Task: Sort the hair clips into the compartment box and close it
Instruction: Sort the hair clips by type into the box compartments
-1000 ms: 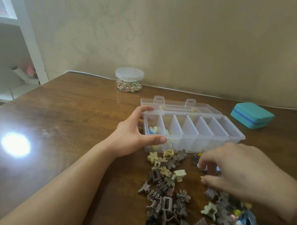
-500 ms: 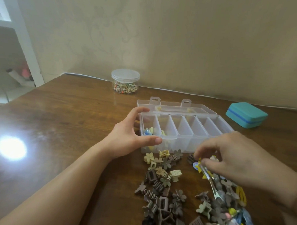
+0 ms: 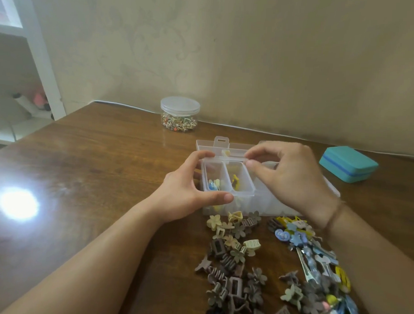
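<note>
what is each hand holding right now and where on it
The left hand grips the compartment box at its left end, thumb along the front rim. The right hand hovers above it; whether it pinches anything cannot be told.

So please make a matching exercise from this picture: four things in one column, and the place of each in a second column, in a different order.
Things
1. round jar
2. teal case
3. yellow clip
4. left hand

Places
A. on the table at the far right
B. inside the second compartment from the left of the compartment box
C. at the left end of the box, holding it
D. at the back of the table, near the wall, behind the box

Pairs: 1-D, 2-A, 3-B, 4-C
</note>
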The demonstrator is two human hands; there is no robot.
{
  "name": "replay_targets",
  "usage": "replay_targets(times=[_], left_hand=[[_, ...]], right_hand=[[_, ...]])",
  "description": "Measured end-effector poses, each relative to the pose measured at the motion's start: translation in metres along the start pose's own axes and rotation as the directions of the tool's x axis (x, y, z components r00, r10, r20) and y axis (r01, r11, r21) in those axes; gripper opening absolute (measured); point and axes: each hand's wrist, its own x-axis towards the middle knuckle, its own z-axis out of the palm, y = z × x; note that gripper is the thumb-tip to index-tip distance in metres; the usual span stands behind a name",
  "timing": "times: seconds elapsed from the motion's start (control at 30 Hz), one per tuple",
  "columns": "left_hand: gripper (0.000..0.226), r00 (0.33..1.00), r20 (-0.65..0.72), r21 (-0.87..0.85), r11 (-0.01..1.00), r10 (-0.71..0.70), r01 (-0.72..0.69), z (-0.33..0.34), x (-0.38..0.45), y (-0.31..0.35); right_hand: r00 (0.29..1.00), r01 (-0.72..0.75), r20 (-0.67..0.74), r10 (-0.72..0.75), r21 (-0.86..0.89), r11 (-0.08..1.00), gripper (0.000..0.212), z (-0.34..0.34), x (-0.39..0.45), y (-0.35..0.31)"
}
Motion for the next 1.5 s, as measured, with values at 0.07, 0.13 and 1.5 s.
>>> replay_targets(times=[0.07, 0.13, 1.5], left_hand=[[0.1, 1.0, -0.003, 0.016, 1.0, -0.003, 0.003, 0.0, 0.0, 0.0], [0.102, 1.0, -0.001, 0.04, 0.999, 0.01, -0.01, -0.002, -0.001, 0.002], [0.022, 0.803, -0.15, 0.502, 0.744, 0.576, -0.44, 0.021, -0.022, 0.034]], right_hand=[[0.998, 0.041, 0.051, -0.04, -0.013, 0.999, 0.004, -0.022, -0.009, -0.006], [0.97, 0.019, 0.244, 0.002, -0.086, 0.996, 0.006, -0.048, -0.024, -0.006], [0.988, -0.151, 0.062, 0.138, 0.4, 0.904, 0.017, -0.023, -0.049, -0.007]])
